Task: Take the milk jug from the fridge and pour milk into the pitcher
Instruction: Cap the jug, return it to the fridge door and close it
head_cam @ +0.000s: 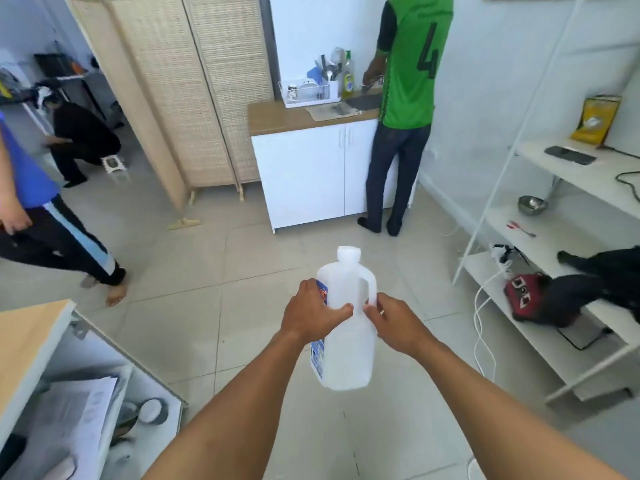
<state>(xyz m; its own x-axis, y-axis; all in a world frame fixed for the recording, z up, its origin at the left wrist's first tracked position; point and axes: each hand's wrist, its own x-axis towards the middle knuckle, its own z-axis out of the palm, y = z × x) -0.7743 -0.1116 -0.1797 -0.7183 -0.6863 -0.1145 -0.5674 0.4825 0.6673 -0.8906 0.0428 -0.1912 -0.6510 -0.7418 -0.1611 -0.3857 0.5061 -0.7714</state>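
Observation:
A white plastic milk jug (pixel 348 344) with a white cap and a blue label hangs upright in the air over the tiled floor, at the centre of the head view. My left hand (pixel 311 313) grips its left side, thumb across the front. My right hand (pixel 393 320) grips the jug's handle on the right. No fridge or pitcher is in view.
A person in a green shirt (pixel 408 81) stands at the white sink cabinet (pixel 304 174) ahead. Another person (pixel 41 216) walks at left; a third crouches at far left. White shelves (pixel 561 271) with bags and cables line the right. A counter edge (pixel 31 341) sits at lower left.

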